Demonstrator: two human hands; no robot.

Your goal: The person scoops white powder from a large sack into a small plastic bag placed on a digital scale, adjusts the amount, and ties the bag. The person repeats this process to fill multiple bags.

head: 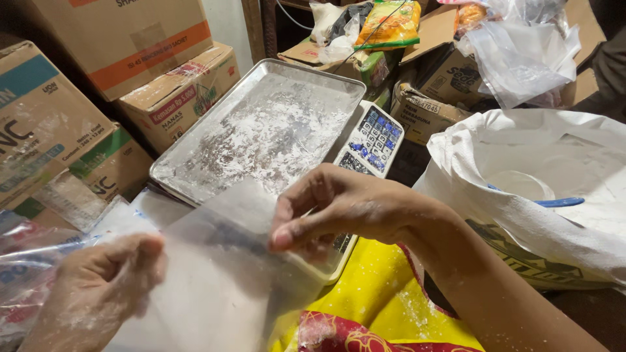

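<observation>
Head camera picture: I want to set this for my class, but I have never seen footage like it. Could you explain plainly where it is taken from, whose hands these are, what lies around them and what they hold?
There is no machine here. One camera sits on a person's head and looks down, so both hands are that person's own. The left hand and the right hand, both dusted with white powder, pinch a clear plastic bag between them. Behind it a metal tray, powdered white, rests on a weighing scale whose keypad shows beside it. To the right stands an open white sack of powder with a blue-handled scoop inside. Cardboard boxes are stacked along the left and back.
</observation>
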